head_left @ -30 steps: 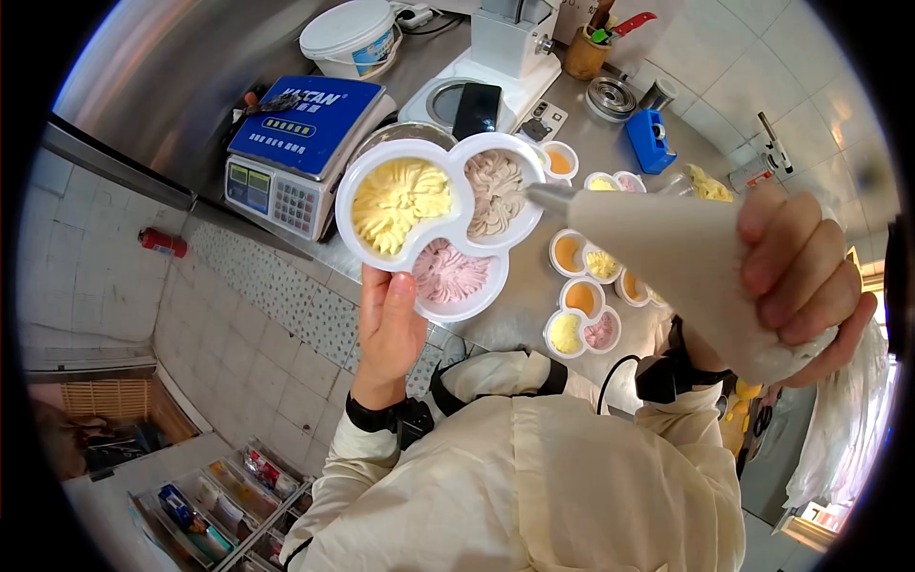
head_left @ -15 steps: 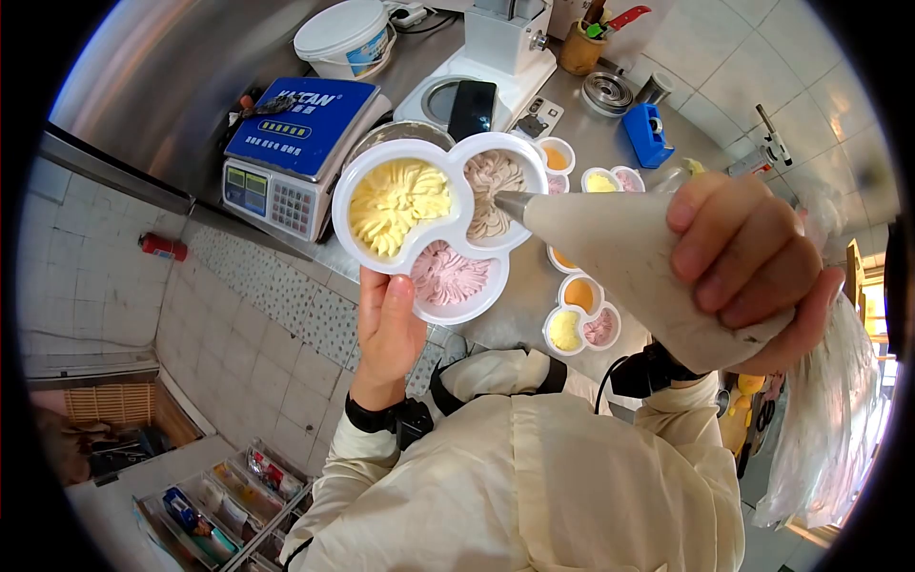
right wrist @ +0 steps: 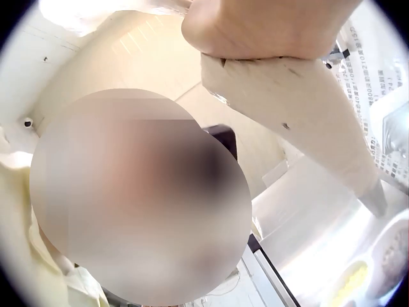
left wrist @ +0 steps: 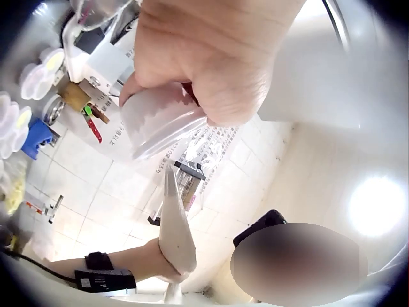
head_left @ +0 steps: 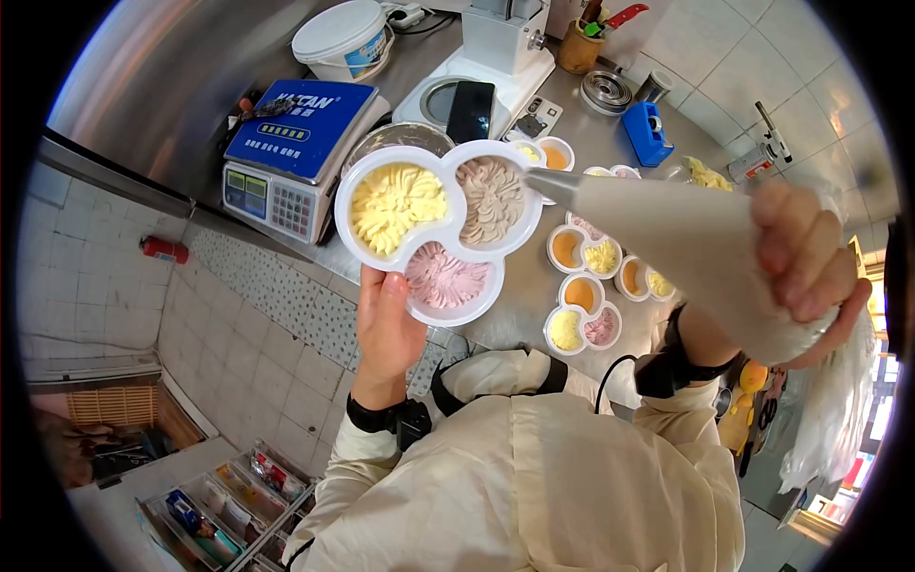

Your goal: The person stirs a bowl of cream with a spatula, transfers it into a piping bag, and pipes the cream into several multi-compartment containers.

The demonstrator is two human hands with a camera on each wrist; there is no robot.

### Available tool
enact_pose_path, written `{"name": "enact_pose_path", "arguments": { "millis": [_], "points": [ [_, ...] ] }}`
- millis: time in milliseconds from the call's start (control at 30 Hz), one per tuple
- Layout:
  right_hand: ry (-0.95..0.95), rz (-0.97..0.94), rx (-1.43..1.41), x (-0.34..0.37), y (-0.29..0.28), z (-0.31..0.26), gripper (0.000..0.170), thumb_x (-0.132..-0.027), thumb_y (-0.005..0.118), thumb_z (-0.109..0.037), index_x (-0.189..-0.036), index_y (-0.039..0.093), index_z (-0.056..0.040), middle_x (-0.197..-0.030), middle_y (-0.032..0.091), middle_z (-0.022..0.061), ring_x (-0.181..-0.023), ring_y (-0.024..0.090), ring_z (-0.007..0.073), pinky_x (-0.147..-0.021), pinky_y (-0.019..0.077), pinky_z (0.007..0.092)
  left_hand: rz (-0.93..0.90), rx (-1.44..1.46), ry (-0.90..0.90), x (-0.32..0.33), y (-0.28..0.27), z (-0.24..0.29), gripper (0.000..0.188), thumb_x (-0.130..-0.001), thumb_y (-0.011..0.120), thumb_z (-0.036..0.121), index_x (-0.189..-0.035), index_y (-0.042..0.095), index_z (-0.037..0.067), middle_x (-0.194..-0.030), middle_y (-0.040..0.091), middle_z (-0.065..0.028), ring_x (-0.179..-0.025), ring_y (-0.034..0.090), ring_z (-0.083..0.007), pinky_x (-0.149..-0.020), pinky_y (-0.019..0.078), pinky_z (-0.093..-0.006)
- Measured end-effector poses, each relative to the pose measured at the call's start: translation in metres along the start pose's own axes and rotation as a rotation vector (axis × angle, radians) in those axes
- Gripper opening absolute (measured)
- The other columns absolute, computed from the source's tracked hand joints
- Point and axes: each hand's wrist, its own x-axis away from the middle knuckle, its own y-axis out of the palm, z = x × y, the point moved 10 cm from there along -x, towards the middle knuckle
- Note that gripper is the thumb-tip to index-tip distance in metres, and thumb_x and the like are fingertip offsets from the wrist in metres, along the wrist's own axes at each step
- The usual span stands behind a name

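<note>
My left hand (head_left: 389,329) holds up a white three-lobed plastic container (head_left: 452,224) from below, thumb against its near side. Its lobes hold ruffled yellow cream (head_left: 396,208), greyish-brown cream (head_left: 490,198) and pink cream (head_left: 443,276). My right hand (head_left: 805,257) grips the wide end of a pale piping bag (head_left: 667,229), fingers curled round it. The bag's metal nozzle (head_left: 551,184) points left, its end overlapping the container's right rim in the head view. From the left wrist, the container's clear underside (left wrist: 163,121) shows beneath the palm.
Several smaller lobed containers (head_left: 581,329) with orange, yellow and pink fillings stand on the steel counter (head_left: 519,315). Behind are a blue-topped scale (head_left: 300,129), a white bucket (head_left: 343,43), a phone (head_left: 472,110) and a blue tape dispenser (head_left: 646,133).
The nozzle has gone left over the greyish-brown cream, then drawn back right to the rim with my right hand. That cream now fills its lobe in a fuller ruffle. My left hand has barely moved.
</note>
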Motion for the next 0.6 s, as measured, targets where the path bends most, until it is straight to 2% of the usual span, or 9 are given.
{"name": "enact_pose_path", "arguments": {
  "millis": [33,133,233,300,400,433,533,567,600],
  "points": [
    [-0.002,0.036,-0.063,0.002,-0.012,-0.004,0.035,-0.084,0.028,-0.027,-0.052,0.041,-0.0175,-0.052,0.04,-0.0029,-0.06,0.038,0.012,-0.073,0.0306,0.0299,-0.002,-0.001,-0.001,-0.001,-0.001,0.0,0.047,-0.09,0.038,0.019,-0.129,0.023,-0.003,-0.128,0.036,-0.0162,-0.117,0.039,-0.0245,-0.097,0.0328,-0.0378],
    [0.01,0.057,-0.222,0.007,-0.056,-0.023,0.04,-0.086,0.023,-0.025,-0.052,0.041,-0.0145,-0.058,0.045,0.0003,-0.063,0.043,0.0145,-0.073,0.0352,0.0355,0.008,0.041,-0.036,-0.001,-0.007,-0.002,0.047,-0.09,0.036,0.02,-0.128,0.023,-0.003,-0.127,0.037,-0.0162,-0.116,0.04,-0.0245,-0.097,0.0339,-0.0381],
    [0.054,0.196,-0.26,0.028,-0.128,-0.042,0.034,-0.084,0.031,-0.021,-0.052,0.039,-0.0146,-0.057,0.043,-0.001,-0.062,0.044,0.0136,-0.087,0.0338,0.039,0.032,0.071,-0.086,0.003,-0.017,-0.007,0.046,-0.091,0.035,0.019,-0.129,0.022,-0.003,-0.127,0.037,-0.0162,-0.116,0.041,-0.0246,-0.097,0.0344,-0.0383],
    [0.046,0.618,-0.296,0.065,-0.218,-0.061,0.03,-0.08,0.037,-0.017,-0.051,0.039,-0.0118,-0.055,0.043,0.0002,-0.062,0.045,0.0142,-0.1,0.0251,0.0458,0.061,0.112,-0.118,0.005,-0.022,-0.011,0.046,-0.091,0.035,0.018,-0.129,0.022,-0.003,-0.127,0.037,-0.0158,-0.116,0.041,-0.0245,-0.097,0.0345,-0.0384],
    [-0.056,0.858,-0.67,0.116,-0.313,-0.095,0.026,-0.079,0.038,-0.012,-0.053,0.041,-0.0086,-0.053,0.043,0.0022,-0.064,0.05,0.0191,-0.106,0.0143,0.0508,0.072,0.1,-0.139,0.008,-0.024,-0.013,0.046,-0.09,0.035,0.018,-0.129,0.022,-0.002,-0.127,0.038,-0.0153,-0.116,0.041,-0.0246,-0.097,0.0344,-0.0385],
    [-0.258,1.289,-0.157,0.123,-0.246,-0.098,0.021,-0.079,0.039,-0.008,-0.059,0.045,-0.0067,-0.055,0.046,0.0038,-0.073,0.053,0.0244,-0.104,0.0186,0.0516,0.065,0.1,-0.142,0.008,-0.022,-0.014,0.046,-0.09,0.035,0.018,-0.129,0.022,-0.002,-0.127,0.038,-0.0153,-0.116,0.041,-0.0246,-0.097,0.0344,-0.0385],
    [-0.037,1.129,-0.246,0.151,-0.284,-0.111,0.018,-0.079,0.039,-0.006,-0.063,0.046,-0.0055,-0.061,0.05,0.0056,-0.079,0.054,0.029,-0.103,0.0209,0.0522,0.056,0.049,-0.186,0.011,-0.017,-0.02,0.045,-0.09,0.035,0.018,-0.129,0.023,-0.002,-0.127,0.038,-0.0152,-0.116,0.04,-0.0246,-0.097,0.0343,-0.0385],
    [0.136,0.718,-0.651,0.129,-0.259,-0.088,0.018,-0.081,0.038,-0.008,-0.066,0.047,-0.0032,-0.065,0.052,0.008,-0.083,0.054,0.0295,-0.102,0.0221,0.0527,0.043,0.049,-0.202,0.01,-0.015,-0.023,0.046,-0.09,0.035,0.018,-0.129,0.022,-0.002,-0.127,0.038,-0.0151,-0.116,0.04,-0.0244,-0.097,0.0342,-0.0383],
    [0.12,0.73,-0.647,0.139,-0.267,-0.095,0.018,-0.081,0.038,-0.008,-0.066,0.047,-0.0032,-0.065,0.052,0.008,-0.083,0.054,0.0295,-0.102,0.0221,0.0527,0.029,0.048,-0.219,0.01,-0.014,-0.026,0.046,-0.09,0.035,0.019,-0.13,0.022,-0.001,-0.127,0.038,-0.015,-0.116,0.04,-0.0241,-0.097,0.0342,-0.0382]
  ]
}}
